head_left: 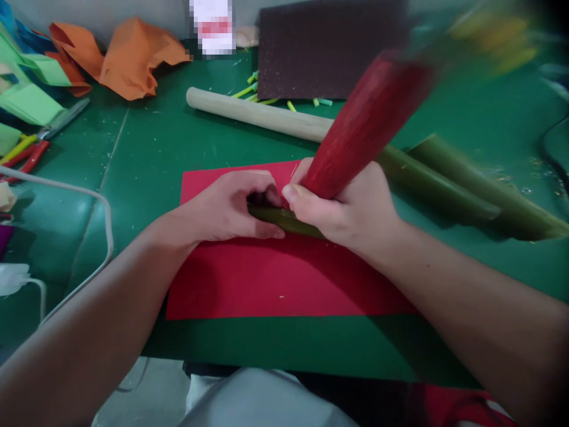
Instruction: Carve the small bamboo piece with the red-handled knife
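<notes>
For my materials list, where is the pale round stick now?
In the head view, the pale stick lies upper centre on the green table, beyond the red sheet, its right end behind the red tube.

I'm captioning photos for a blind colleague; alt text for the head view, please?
Right hand holding a slanted red cylinder, left hand curled around a green piece on a red sheet; pale rod and orange paper beyond, on a green table.

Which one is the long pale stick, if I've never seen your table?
On the green table, find the dark board at the back. The long pale stick lies just in front of it. It's whitish, unlike the green pieces to its right.
</notes>
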Demonstrator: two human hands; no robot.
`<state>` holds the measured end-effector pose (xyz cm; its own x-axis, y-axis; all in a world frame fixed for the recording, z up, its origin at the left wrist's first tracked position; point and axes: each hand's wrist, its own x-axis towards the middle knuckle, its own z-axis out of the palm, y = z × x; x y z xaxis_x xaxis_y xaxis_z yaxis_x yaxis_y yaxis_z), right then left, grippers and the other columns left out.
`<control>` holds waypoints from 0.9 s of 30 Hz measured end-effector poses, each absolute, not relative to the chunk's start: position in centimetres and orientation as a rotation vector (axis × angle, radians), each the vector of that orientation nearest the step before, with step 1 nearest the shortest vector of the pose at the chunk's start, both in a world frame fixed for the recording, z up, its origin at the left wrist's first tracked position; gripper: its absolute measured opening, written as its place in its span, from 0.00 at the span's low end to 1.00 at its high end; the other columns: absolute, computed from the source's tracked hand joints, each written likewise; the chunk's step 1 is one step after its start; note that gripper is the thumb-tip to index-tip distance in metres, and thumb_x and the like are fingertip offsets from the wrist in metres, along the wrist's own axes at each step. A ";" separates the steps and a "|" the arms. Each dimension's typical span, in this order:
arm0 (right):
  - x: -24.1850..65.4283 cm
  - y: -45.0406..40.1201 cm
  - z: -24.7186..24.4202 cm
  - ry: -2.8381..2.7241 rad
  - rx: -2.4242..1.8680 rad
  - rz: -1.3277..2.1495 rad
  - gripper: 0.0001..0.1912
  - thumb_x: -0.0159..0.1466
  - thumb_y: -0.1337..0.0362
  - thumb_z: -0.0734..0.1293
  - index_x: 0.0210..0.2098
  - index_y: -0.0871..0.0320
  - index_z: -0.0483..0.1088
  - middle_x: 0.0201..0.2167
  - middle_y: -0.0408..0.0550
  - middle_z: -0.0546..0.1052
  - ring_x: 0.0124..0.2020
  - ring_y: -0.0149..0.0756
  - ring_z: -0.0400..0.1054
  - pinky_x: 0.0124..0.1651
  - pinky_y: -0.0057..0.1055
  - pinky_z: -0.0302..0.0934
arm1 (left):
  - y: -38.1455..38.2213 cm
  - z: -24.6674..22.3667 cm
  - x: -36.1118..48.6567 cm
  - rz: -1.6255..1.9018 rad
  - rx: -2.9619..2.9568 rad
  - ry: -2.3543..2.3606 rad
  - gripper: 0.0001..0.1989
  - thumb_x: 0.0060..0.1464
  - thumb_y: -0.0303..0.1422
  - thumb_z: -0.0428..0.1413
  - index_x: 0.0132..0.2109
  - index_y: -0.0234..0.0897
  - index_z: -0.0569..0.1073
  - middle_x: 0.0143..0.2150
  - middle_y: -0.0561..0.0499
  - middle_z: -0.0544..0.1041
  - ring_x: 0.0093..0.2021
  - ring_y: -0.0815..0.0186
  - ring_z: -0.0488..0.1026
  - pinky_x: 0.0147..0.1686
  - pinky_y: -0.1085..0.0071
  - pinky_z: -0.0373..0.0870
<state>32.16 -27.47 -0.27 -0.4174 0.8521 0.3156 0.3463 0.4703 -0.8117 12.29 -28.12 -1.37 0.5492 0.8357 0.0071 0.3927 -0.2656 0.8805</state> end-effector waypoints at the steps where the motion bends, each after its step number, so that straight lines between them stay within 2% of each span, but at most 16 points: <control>1: 32.2 -27.5 -0.3 -1.966 -0.999 0.859 0.14 0.59 0.65 0.67 0.20 0.56 0.62 0.18 0.39 0.63 0.22 0.26 0.57 0.24 0.29 0.50 | -28.1 -1.5 12.2 0.607 1.866 0.985 0.14 0.45 0.35 0.68 0.38 0.36 0.74 0.39 0.50 0.78 0.44 0.60 0.75 0.45 0.65 0.72; 5: 32.2 -27.7 -0.5 -1.926 -0.984 0.802 0.13 0.58 0.64 0.67 0.19 0.56 0.62 0.18 0.39 0.64 0.21 0.26 0.56 0.24 0.29 0.49 | -28.0 -1.7 12.1 0.613 1.862 0.955 0.15 0.46 0.35 0.68 0.39 0.36 0.75 0.41 0.49 0.78 0.44 0.61 0.74 0.45 0.65 0.71; 14: 32.2 -28.2 -0.7 -1.865 -1.015 0.712 0.15 0.57 0.64 0.67 0.17 0.56 0.60 0.17 0.39 0.64 0.20 0.25 0.57 0.24 0.28 0.50 | -27.9 -1.7 12.0 0.573 1.939 0.994 0.16 0.46 0.39 0.68 0.37 0.36 0.74 0.36 0.52 0.76 0.38 0.65 0.72 0.38 0.68 0.68; 23: 32.3 -28.1 -0.8 -1.759 -1.004 0.832 0.16 0.61 0.62 0.67 0.19 0.56 0.63 0.17 0.39 0.65 0.21 0.26 0.59 0.24 0.27 0.54 | -27.7 -1.2 12.2 0.479 1.993 1.068 0.15 0.45 0.40 0.68 0.36 0.37 0.75 0.36 0.53 0.76 0.38 0.64 0.72 0.39 0.67 0.68; 27: 32.2 -27.9 -0.6 -1.783 -0.943 0.915 0.14 0.62 0.63 0.67 0.21 0.57 0.67 0.17 0.38 0.67 0.20 0.24 0.60 0.23 0.26 0.55 | -27.7 -1.2 12.2 0.466 1.972 1.083 0.16 0.45 0.41 0.68 0.38 0.37 0.75 0.38 0.52 0.77 0.43 0.60 0.74 0.45 0.64 0.71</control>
